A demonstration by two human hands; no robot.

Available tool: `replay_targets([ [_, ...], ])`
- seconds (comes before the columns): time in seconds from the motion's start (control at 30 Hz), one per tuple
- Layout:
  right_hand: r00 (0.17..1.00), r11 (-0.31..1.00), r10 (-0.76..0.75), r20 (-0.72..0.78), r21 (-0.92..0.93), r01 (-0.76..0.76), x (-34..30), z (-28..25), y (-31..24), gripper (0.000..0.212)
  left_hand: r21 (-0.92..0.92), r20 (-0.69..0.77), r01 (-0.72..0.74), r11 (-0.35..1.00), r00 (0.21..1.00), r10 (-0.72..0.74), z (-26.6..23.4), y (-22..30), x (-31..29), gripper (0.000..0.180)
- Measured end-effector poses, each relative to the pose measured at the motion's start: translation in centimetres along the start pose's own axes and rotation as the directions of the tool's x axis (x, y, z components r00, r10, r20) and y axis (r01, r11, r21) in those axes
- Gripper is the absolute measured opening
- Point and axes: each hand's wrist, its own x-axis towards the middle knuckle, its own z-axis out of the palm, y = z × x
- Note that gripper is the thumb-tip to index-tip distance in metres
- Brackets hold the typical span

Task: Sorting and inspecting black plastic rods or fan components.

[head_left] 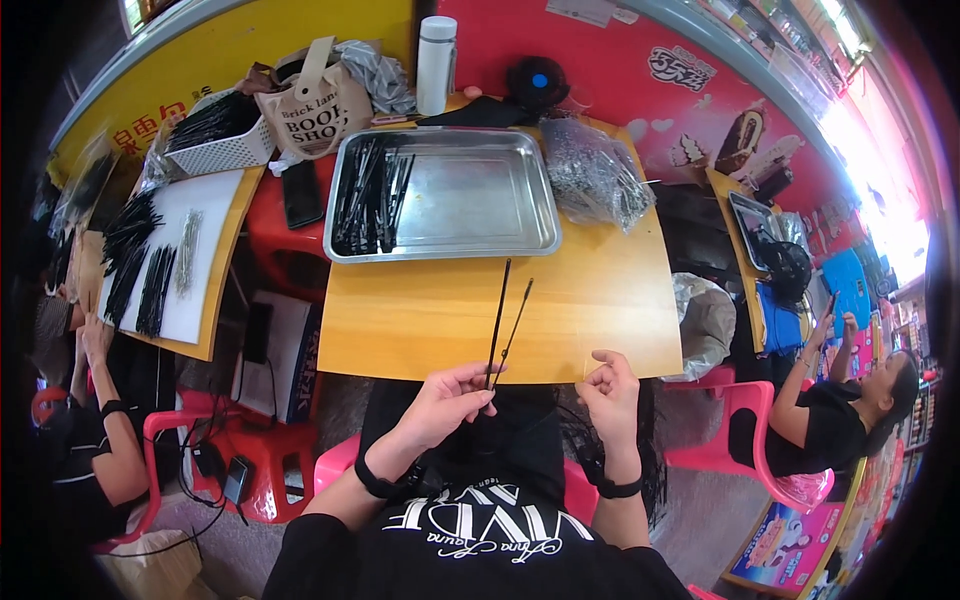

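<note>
At the far left, another person's hand (95,338) is by a board (205,215) with black bundles (155,290) on it; the picture's dark rim cuts that person off. Right of that, on the far part of my table (420,320), a tray (480,200) has many black strips (372,195) along its left side.

Nearer, my left hand (452,402) pinches two thin black pieces at the table's near edge, thumb against fingers. The long piece (501,310) stands to the left, its long axis running away from me and slightly right; the short piece (517,322) leans further right, so their far ends spread apart. My fingers hide part of their near ends, and my dark clothes swallow the rest.

My right hand (610,392) is right of both pieces, well apart from them, fingers curled and thumb near the index tip; I cannot tell whether something thin sits in it. My left hand is the nearer. Far right on the table lies a clear bag (598,175), its contents hard to make out.
</note>
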Motion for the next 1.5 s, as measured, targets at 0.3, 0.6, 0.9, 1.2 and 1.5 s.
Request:
replay_targets([
  [0.3,0.96,0.671,-0.006,0.28,0.713,-0.204,-0.2,5.1,-3.7,0.006,-0.066,0.054,-0.022,0.998,0.998,0.025,-0.4,0.4,-0.2,0.045],
  [0.6,0.949,0.612,-0.017,0.314,0.754,-0.238,-1.5,8.5,-3.6,0.011,-0.113,0.065,-0.019,0.993,0.998,0.027,-0.8,0.9,-0.8,0.055],
  [0.9,0.864,0.486,-0.021,0.503,0.76,-0.431,-2.0,8.2,-2.6,0.012,-0.079,0.136,-0.045,0.996,0.989,0.056,-1.1,1.1,-0.6,0.055],
  [1.2,0.852,0.47,-0.044,0.521,0.764,-0.443,-2.1,8.4,-2.7,0.011,-0.04,0.136,-0.059,0.997,0.989,0.063,-1.2,0.9,-0.9,0.051],
  [1.5,0.853,0.471,-0.054,0.519,0.767,-0.436,-2.1,9.0,-1.9,0.009,-0.033,0.11,-0.042,0.999,0.993,0.046,-1.6,0.2,-1.0,0.054],
])
